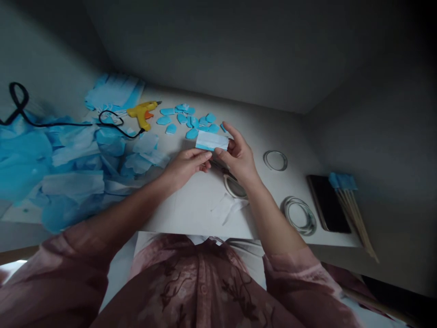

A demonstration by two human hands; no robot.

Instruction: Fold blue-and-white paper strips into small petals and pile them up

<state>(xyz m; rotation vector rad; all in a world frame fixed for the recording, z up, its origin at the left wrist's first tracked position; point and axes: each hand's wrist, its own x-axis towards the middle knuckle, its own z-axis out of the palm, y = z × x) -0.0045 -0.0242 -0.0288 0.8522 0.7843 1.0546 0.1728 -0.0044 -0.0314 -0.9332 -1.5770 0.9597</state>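
Nearest the camera is your own pink patterned shirt (203, 291), buttoned down the front, just short of the near edge of the white table (186, 209); beyond it both your forearms reach forward over the tabletop, and your hands meet around a small blue-and-white piece (210, 139), raised a little above the surface. Your right hand (240, 157) pinches its right end, thumb on the near side and index finger pointing up and away from it; your left hand (187, 165) is closed on its near edge with thumb and fingertips, though how firmly you press cannot be told.

Below your right hand lies a pair of scissors (235, 187), partly hidden, one pale handle loop showing; white scraps (229, 208) lie just on the near side of it. Past your hands, small blue cut shapes (191, 122) are scattered, some overlapping; to their left rests a yellow glue gun (139, 114), its black cord (61, 124) running off over a large heap of blue and white sheets (73, 182); behind that sits a neater blue-and-white stack (118, 91). To your right are a thin ring (276, 161), a thicker coil (299, 215) nearer you, a dark flat device (328, 202), and beside it a bundle of sticks (355, 216) with blue ends, jutting past the table's edge.
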